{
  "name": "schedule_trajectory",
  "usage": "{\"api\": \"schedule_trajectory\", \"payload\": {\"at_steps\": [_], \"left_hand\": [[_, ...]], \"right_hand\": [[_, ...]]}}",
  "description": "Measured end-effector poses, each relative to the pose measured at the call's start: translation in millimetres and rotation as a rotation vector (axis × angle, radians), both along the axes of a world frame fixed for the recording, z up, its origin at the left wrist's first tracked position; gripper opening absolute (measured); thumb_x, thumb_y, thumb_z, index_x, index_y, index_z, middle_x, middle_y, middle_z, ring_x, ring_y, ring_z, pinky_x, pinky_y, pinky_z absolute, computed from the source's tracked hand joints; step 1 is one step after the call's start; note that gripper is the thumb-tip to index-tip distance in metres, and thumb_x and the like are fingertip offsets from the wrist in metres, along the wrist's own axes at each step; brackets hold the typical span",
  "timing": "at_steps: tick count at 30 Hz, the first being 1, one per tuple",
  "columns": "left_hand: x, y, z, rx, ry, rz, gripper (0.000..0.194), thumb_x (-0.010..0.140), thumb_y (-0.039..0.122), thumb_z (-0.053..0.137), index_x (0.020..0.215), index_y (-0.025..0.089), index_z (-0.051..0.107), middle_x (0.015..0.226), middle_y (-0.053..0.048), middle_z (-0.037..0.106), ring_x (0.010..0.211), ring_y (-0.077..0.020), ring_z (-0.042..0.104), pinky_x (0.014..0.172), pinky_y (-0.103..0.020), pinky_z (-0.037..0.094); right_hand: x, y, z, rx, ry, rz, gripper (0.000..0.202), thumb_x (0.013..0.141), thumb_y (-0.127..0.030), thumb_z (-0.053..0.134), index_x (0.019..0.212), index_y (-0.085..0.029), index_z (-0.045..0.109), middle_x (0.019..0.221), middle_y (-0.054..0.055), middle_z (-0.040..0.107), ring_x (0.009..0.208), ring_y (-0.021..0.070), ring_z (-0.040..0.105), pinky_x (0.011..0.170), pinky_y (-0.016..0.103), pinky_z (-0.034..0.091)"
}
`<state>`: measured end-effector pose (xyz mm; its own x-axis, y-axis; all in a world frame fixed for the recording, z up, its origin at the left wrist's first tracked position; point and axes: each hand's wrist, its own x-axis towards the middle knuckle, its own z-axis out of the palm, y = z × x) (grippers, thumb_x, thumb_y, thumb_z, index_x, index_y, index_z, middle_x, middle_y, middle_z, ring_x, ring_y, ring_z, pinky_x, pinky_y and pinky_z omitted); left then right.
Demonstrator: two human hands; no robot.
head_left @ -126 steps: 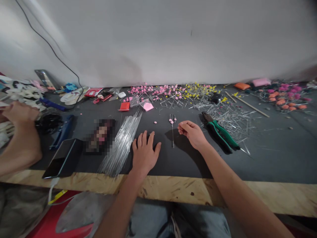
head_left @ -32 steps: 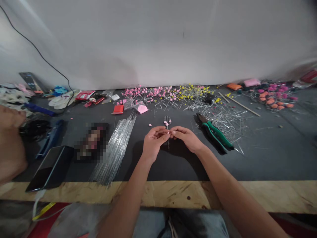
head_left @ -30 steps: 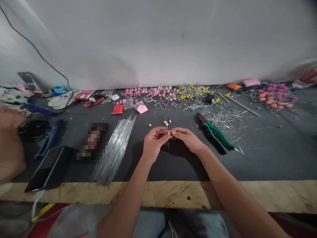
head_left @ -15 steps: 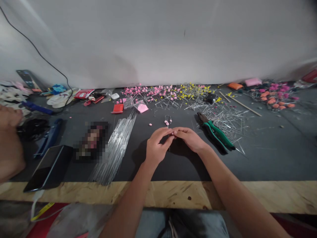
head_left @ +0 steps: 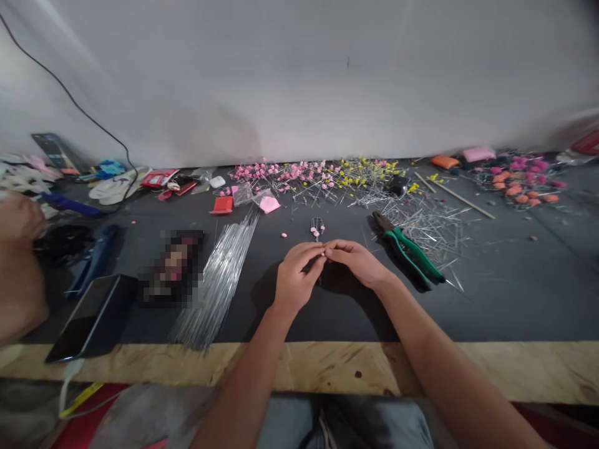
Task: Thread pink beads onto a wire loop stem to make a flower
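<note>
My left hand (head_left: 299, 274) and my right hand (head_left: 358, 262) meet fingertip to fingertip over the dark mat, both closed in a pinch. Between them they hold a thin wire stem with pink buds (head_left: 317, 230); its looped, budded top sticks out beyond the fingers. A tiny pale pink lump (head_left: 323, 253) shows at the fingertips, and which hand grips it I cannot tell. One loose pink bud (head_left: 283, 235) lies on the mat to the left. Green-handled pliers (head_left: 412, 252) rest right of my right hand. Left of my hands lies a bundle of straight wires (head_left: 219, 280).
Pink-budded stems (head_left: 285, 174) and yellow-budded stems (head_left: 367, 171) are heaped along the wall. Cut wires (head_left: 430, 221) lie scattered behind the pliers. A phone (head_left: 87, 318) with a cable sits near the wooden table edge (head_left: 327, 368). Another person's hand (head_left: 21, 218) is at far left.
My fingertips have shifted very slightly around the small pink lump. The budded stem stays in nearly the same spot. The other person's hand at far left has moved a little.
</note>
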<state>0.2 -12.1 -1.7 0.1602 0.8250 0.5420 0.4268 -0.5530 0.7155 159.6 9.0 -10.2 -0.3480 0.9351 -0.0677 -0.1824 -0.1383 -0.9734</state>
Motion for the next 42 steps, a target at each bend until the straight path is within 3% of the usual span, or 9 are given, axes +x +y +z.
{"api": "schedule_trajectory", "payload": {"at_steps": [3,6,11,15,20,25,28,36,42], "left_hand": [[-5.3,1.1,0.9,-0.076,-0.044,0.083,0.011,0.078,0.022,0.058,0.087,0.021,0.065,0.097,-0.003,0.067,0.093,-0.0153,0.061,0.087,-0.031,0.047],[-12.9,3.4,0.0,-0.166,-0.093,0.179,0.012,0.076,0.025,0.059,0.085,0.02,0.065,0.095,-0.004,0.068,0.092,-0.0158,0.062,0.087,-0.03,0.046],[-18.4,7.2,-5.8,-0.316,-0.19,0.275,0.019,0.074,0.033,0.06,0.087,0.02,0.066,0.09,-0.004,0.069,0.082,-0.0159,0.063,0.08,-0.03,0.047],[-17.1,8.1,-7.9,-0.377,-0.233,0.28,0.021,0.074,0.035,0.06,0.086,0.019,0.066,0.089,-0.005,0.069,0.08,-0.0158,0.062,0.076,-0.029,0.048],[-18.0,9.5,-7.3,-0.404,-0.25,0.282,0.023,0.072,0.037,0.061,0.085,0.019,0.067,0.088,-0.005,0.069,0.079,-0.0158,0.062,0.075,-0.029,0.048],[-20.7,12.0,-10.9,-0.473,-0.323,0.293,0.026,0.071,0.038,0.061,0.085,0.017,0.067,0.083,-0.005,0.069,0.074,-0.0148,0.063,0.071,-0.026,0.048],[-21.7,13.1,-13.1,-0.505,-0.318,0.248,0.026,0.072,0.039,0.061,0.086,0.017,0.067,0.082,-0.004,0.069,0.074,-0.0146,0.063,0.071,-0.026,0.049],[-21.4,14.9,-11.6,-0.516,-0.225,0.228,0.024,0.073,0.037,0.06,0.085,0.018,0.067,0.083,-0.004,0.069,0.073,-0.0145,0.062,0.07,-0.027,0.049],[-23.5,17.3,-10.0,-0.521,-0.226,0.215,0.023,0.072,0.037,0.06,0.084,0.018,0.068,0.082,-0.004,0.069,0.073,-0.0151,0.063,0.068,-0.027,0.049]], "right_hand": [[-1.6,1.1,-4.3,0.047,-0.033,-0.196,0.016,0.073,-0.035,0.06,0.078,-0.02,0.062,0.071,-0.001,0.057,0.066,0.0121,0.051,0.069,0.028,0.04],[-0.7,2.4,-8.1,0.16,-0.294,-0.375,0.016,0.072,-0.033,0.058,0.082,-0.021,0.061,0.075,0.0,0.059,0.07,0.0155,0.053,0.072,0.032,0.042],[1.3,3.8,-12.4,0.455,-0.796,-0.338,0.038,0.065,-0.024,0.061,0.103,-0.027,0.059,0.113,0.005,0.055,0.11,0.0254,0.044,0.095,0.044,0.031],[-8.9,1.0,-14.8,0.482,-0.999,-0.297,0.061,0.058,-0.038,0.07,0.115,-0.031,0.051,0.127,0.006,0.045,0.12,0.031,0.034,0.096,0.049,0.027],[-20.6,-1.2,-13.2,0.506,-1.044,-0.395,0.069,0.056,-0.051,0.07,0.117,-0.03,0.047,0.128,0.008,0.042,0.123,0.0326,0.031,0.098,0.05,0.023],[3.0,21.6,-15.9,0.515,-0.868,-0.511,0.034,0.073,-0.037,0.056,0.105,-0.024,0.054,0.114,0.008,0.053,0.112,0.0271,0.042,0.094,0.046,0.032],[19.0,42.6,-18.0,0.487,-0.865,-0.45,0.039,0.071,-0.025,0.05,0.109,-0.023,0.053,0.115,0.008,0.054,0.112,0.0263,0.042,0.091,0.044,0.035],[24.2,74.4,-9.5,0.533,-0.994,0.023,0.073,0.065,-0.018,0.048,0.134,-0.031,0.031,0.131,0.002,0.049,0.127,0.0311,0.028,0.1,0.057,0.016],[25.0,67.9,-8.7,0.559,-0.984,0.031,0.071,0.066,-0.015,0.045,0.134,-0.031,0.032,0.126,-0.001,0.054,0.124,0.0285,0.033,0.102,0.054,0.017]]}}
